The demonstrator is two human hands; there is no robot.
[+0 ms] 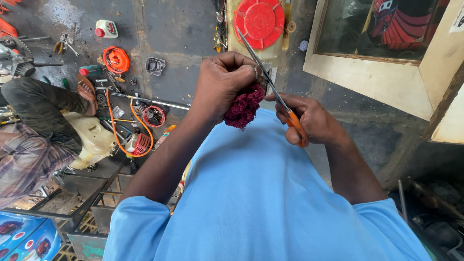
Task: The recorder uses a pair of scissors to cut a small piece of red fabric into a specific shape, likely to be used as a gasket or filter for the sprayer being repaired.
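A: From the head view, what's the left hand (220,82) doing?

B: It's clenched around a wad of dark red cloth (243,107), held up in front of the blue shirt (261,193).

A: And the right hand (309,121)?

B: It grips orange-handled scissors (273,89), blades touching the wad's top edge. This looks like the cutting step; I'd judge the next snip needs the cloth held taut.

A: Anything else nearby?

B: Another person (38,130) sits to the left among scattered engine parts (145,116) on the floor.
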